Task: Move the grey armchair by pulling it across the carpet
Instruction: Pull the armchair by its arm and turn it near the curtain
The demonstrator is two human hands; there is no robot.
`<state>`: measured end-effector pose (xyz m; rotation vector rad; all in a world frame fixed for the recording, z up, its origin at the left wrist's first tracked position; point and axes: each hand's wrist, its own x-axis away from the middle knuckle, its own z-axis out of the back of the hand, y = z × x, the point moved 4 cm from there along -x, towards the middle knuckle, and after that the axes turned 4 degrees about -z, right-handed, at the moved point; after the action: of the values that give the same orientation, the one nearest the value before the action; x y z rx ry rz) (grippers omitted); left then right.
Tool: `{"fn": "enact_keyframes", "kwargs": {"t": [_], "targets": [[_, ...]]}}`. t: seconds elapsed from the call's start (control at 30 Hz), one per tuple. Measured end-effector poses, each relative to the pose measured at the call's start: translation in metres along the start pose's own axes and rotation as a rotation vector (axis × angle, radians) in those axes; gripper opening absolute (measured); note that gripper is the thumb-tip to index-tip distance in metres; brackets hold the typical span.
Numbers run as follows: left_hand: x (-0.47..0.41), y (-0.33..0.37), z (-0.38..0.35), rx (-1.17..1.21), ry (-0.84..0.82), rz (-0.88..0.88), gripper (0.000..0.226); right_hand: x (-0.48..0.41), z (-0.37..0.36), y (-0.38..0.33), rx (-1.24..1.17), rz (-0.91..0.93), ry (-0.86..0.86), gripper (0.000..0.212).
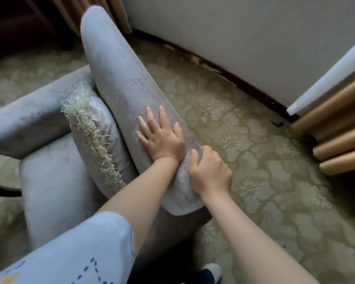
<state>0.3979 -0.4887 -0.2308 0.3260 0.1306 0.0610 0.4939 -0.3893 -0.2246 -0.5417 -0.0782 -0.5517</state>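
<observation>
The grey armchair [115, 74] fills the left and middle of the view, its backrest top running from the upper middle down toward me. My left hand [162, 138] lies flat on the backrest top with fingers straight and spread. Just beside it, my right hand [209, 173] grips the backrest's right edge, fingers curled over the rim. A grey cushion with a cream fringe [90, 132] leans on the seat against the backrest. The chair stands on a patterned olive carpet [264, 171].
A white wall with a dark worn skirting [234, 78] runs behind the chair. Beige curtain folds [340, 136] hang at the right, and more curtain [80, 15] at the top left. Dark furniture stands at the far left. My shoe [213, 271] is beside the chair's base.
</observation>
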Motion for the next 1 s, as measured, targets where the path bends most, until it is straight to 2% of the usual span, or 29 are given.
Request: {"fn": "enact_keyframes", "kwargs": {"t": [0.07, 0.13, 0.27, 0.43, 0.6, 0.77, 1.0], "targets": [[-0.001, 0.0, 0.001, -0.004, -0.015, -0.021, 0.06, 0.0, 0.0, -0.001, -0.021, -0.012, 0.037, 0.035], [-0.005, 0.004, 0.003, -0.04, -0.049, -0.119, 0.055, 0.003, 0.001, -0.001, -0.03, -0.049, 0.083, 0.032], [-0.012, 0.021, 0.004, -0.155, -0.168, -0.637, 0.042, 0.009, 0.003, 0.0, -0.004, -0.161, 0.196, 0.036], [-0.013, 0.023, 0.008, -0.292, -0.263, -0.855, 0.061, 0.027, -0.006, 0.007, -0.09, -0.456, 0.295, 0.05], [-0.017, 0.027, 0.006, -0.354, -0.274, -0.926, 0.061, 0.017, -0.009, 0.011, -0.019, -0.504, 0.364, 0.06], [-0.022, 0.03, 0.002, -0.314, -0.244, -0.94, 0.056, 0.011, -0.01, 0.009, 0.051, -0.502, 0.453, 0.06], [-0.006, 0.014, 0.013, -0.38, -0.325, -0.927, 0.058, 0.042, -0.012, 0.006, -0.02, -0.455, 0.377, 0.062]]}}
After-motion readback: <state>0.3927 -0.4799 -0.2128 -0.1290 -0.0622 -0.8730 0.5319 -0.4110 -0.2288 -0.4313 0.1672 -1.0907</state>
